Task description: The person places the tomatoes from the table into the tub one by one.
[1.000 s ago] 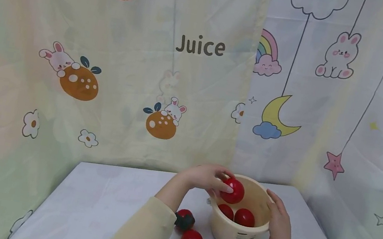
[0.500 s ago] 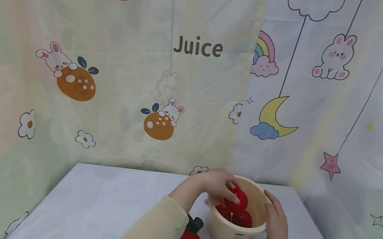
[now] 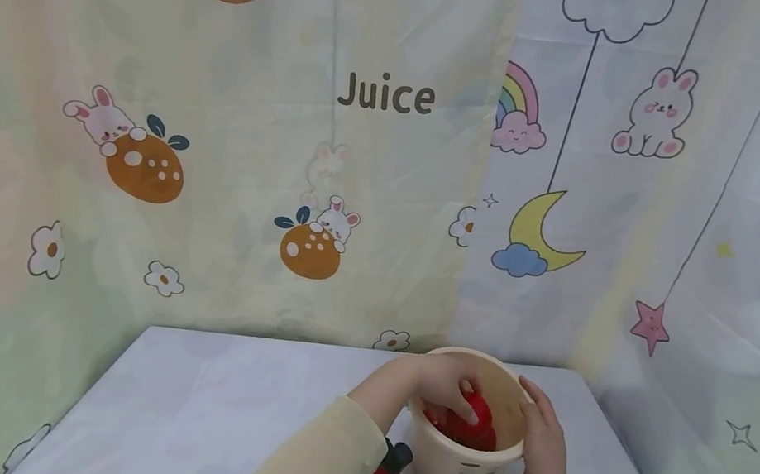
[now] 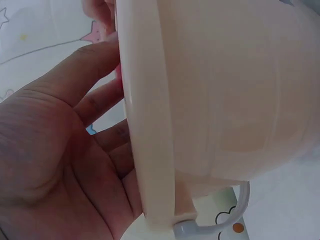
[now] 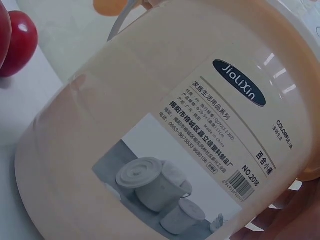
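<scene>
It looks like a small booth screened off with cloth around a white table (image 3: 224, 404); what kind of room lies beyond the screens cannot be told. Printed fabric sheets (image 3: 257, 116) hang behind the table and along both sides. Their pattern has a nursery look: a rabbit (image 3: 653, 115), a moon (image 3: 533, 221), a pink star (image 3: 651, 325) and one lone word, "Juice" (image 3: 387, 94) (in English).

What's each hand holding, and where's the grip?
Left hand: a red ball inside the bucket, gripped from above, round its upper part. Right hand: the bucket, by the right side of its rim.
</scene>
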Demonstrator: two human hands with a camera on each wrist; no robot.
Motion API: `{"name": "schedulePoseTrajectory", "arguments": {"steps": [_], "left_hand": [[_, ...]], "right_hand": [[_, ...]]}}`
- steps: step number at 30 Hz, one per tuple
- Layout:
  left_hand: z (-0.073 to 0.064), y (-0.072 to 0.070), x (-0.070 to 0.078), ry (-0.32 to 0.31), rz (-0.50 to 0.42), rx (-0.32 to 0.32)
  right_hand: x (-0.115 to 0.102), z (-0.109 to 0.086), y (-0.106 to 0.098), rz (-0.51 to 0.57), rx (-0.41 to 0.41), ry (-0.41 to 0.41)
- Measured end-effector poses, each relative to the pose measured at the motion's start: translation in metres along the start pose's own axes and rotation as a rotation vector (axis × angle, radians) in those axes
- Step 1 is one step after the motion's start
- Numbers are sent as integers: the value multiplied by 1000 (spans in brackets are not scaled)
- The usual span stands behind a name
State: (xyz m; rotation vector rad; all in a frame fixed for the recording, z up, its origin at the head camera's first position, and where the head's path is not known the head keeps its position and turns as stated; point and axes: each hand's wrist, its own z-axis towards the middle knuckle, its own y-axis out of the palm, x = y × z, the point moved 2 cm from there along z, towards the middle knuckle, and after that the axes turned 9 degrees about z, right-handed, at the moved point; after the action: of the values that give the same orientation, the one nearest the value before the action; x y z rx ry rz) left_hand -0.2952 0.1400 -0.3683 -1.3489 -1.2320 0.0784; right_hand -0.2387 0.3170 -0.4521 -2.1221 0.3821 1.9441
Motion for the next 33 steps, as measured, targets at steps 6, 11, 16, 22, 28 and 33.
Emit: {"name": "schedulePoseTrajectory", "arguments": {"steps": [6,11,16,22,28,33], "left_hand": [[-1,2,6,11,-21,33],[1,5,5,10,-15,31],[4,7,-1,8,-30,37],[4,5,-9,18,-76,42],[-3,-4,-14,28,-74,60],[-9,-14,-20,45,-69,81]], "right_hand": [[0,0,0,2,-12,-2],[-1,0,0,-5,-10,2],[-2,-1,0,-11,-12,9],[-5,-2,1,-20,-9,24],[-5,-1,2,-29,-8,25],[-3,-1,2,-26,1,20]]}}
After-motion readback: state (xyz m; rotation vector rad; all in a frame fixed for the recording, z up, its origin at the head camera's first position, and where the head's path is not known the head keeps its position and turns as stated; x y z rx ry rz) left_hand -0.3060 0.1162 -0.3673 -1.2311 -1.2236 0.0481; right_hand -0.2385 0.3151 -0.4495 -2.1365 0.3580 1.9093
